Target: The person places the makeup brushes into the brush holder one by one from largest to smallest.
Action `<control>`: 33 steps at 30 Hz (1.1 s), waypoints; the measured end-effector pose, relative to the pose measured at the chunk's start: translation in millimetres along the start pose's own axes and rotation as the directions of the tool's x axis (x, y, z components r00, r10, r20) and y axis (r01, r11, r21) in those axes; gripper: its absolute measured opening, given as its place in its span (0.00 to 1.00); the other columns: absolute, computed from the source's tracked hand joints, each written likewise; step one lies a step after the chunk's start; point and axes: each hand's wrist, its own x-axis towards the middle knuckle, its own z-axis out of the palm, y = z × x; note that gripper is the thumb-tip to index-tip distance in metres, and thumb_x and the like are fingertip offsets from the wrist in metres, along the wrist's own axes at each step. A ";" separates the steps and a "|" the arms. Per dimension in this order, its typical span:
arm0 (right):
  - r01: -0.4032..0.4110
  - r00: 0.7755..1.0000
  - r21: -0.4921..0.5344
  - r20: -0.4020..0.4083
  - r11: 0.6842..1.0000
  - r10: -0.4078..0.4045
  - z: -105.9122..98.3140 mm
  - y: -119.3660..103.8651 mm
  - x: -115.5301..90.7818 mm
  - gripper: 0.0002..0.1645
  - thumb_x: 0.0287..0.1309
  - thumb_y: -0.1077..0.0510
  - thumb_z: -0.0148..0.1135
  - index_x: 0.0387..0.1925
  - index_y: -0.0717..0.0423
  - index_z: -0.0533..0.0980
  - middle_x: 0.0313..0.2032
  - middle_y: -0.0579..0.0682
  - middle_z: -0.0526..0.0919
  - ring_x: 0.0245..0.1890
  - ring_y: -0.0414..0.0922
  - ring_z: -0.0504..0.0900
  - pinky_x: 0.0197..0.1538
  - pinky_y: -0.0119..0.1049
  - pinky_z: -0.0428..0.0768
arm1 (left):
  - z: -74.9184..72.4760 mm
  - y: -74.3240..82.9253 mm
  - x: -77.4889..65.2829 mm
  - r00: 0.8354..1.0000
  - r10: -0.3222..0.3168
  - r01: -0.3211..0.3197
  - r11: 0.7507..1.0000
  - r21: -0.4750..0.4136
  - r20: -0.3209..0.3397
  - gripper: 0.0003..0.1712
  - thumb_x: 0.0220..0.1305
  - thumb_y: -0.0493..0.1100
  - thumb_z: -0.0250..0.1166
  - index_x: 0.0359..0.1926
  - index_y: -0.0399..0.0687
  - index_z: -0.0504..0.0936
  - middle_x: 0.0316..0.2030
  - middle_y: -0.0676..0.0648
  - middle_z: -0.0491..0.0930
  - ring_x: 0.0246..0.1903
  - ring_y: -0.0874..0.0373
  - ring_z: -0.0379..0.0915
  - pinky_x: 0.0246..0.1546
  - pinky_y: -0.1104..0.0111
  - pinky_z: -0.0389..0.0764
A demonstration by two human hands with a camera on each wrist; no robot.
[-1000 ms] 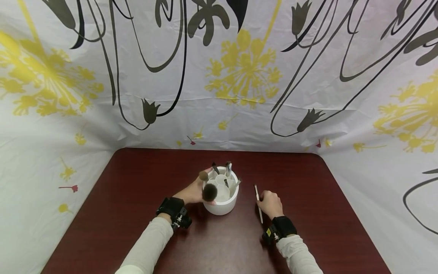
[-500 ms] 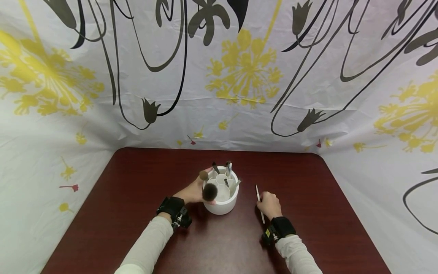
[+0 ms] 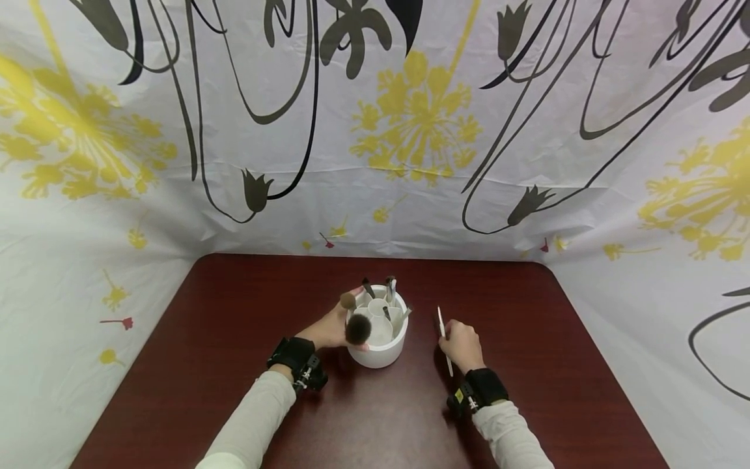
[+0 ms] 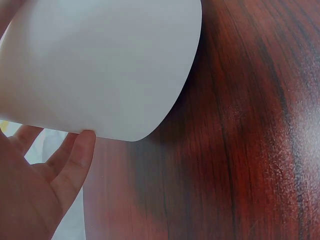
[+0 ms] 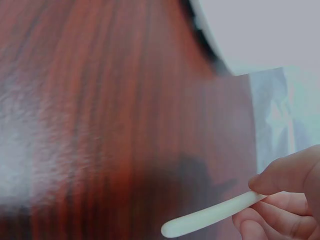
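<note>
My left hand (image 3: 333, 329) grips the side of a round white brush holder (image 3: 382, 355) divided into compartments. Several makeup brushes stand in it, among them a large dark fluffy one (image 3: 358, 329) leaning over the near left rim. In the left wrist view the fingers (image 4: 82, 150) press the smooth wall of the holder (image 4: 110, 65). To the right of it, my right hand (image 3: 464, 346) pinches a slim makeup brush (image 3: 441, 323) with a pale handle. The right wrist view shows thumb and fingertips around that handle (image 5: 212, 217), its rounded end sticking out over the table.
A dark reddish wooden table (image 3: 263, 286) with rounded far corners carries everything. Behind and beside it hangs a white curtain (image 3: 328, 143) printed with yellow and grey flowers. Black camera straps (image 3: 486, 387) sit on both wrists.
My right hand has shifted slightly, and the far end of the pinched makeup brush has swung up in view. The left hand and the brush holder stay in place.
</note>
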 end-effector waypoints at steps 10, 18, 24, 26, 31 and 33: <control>0.059 0.996 0.046 -0.071 0.997 -0.056 -15.2 -13.6 3.3 0.06 0.45 0.63 0.62 0.27 0.61 0.74 0.16 0.47 0.72 0.14 0.41 0.70 0.19 0.33 0.68 | -0.6 1.0 -0.7 1.000 0.020 -0.020 1.000 -0.009 -0.001 0.69 0.33 0.43 0.79 0.69 0.41 0.41 0.68 0.38 0.47 0.65 0.46 0.47 0.61 0.51 0.55; 0.130 0.985 0.085 -0.126 0.988 -0.119 -30.5 -30.3 2.2 0.08 0.47 0.63 0.62 0.31 0.61 0.74 0.22 0.51 0.78 0.18 0.42 0.74 0.22 0.34 0.72 | -0.6 0.2 -0.2 1.000 0.023 -0.023 1.000 -0.005 0.000 0.69 0.32 0.43 0.79 0.69 0.41 0.41 0.68 0.38 0.47 0.65 0.46 0.47 0.61 0.51 0.55; 0.193 0.967 0.104 -0.189 0.976 -0.171 -41.0 -42.3 -0.9 0.08 0.46 0.64 0.62 0.31 0.61 0.73 0.23 0.51 0.80 0.20 0.43 0.76 0.25 0.37 0.74 | -0.3 -0.5 -0.6 1.000 0.029 -0.029 1.000 0.001 0.004 0.69 0.33 0.45 0.79 0.69 0.41 0.41 0.68 0.37 0.47 0.65 0.45 0.47 0.61 0.51 0.55; 0.210 0.961 0.106 -0.207 0.972 -0.185 -44.5 -46.1 -2.5 0.09 0.45 0.64 0.62 0.31 0.61 0.73 0.23 0.52 0.80 0.20 0.43 0.76 0.25 0.36 0.74 | -0.2 -1.0 -0.5 1.000 0.030 -0.030 1.000 0.002 0.007 0.69 0.33 0.46 0.79 0.69 0.41 0.40 0.68 0.37 0.46 0.65 0.45 0.47 0.61 0.51 0.55; 0.278 0.938 0.109 -0.245 0.954 -0.245 -53.8 -58.1 -7.6 0.09 0.45 0.65 0.63 0.31 0.61 0.72 0.23 0.52 0.80 0.21 0.42 0.76 0.25 0.36 0.74 | -0.6 -2.9 0.2 1.000 0.030 -0.030 0.999 0.010 0.008 0.71 0.32 0.53 0.78 0.69 0.43 0.40 0.68 0.39 0.47 0.65 0.47 0.47 0.61 0.51 0.55; 0.304 0.928 0.110 -0.258 0.946 -0.268 -57.1 -62.8 -9.7 0.09 0.46 0.66 0.62 0.31 0.61 0.72 0.23 0.51 0.79 0.21 0.42 0.76 0.26 0.36 0.74 | -0.7 -3.3 0.5 1.000 0.030 -0.030 1.000 0.010 0.008 0.71 0.32 0.55 0.78 0.70 0.44 0.41 0.68 0.39 0.47 0.65 0.47 0.47 0.61 0.51 0.55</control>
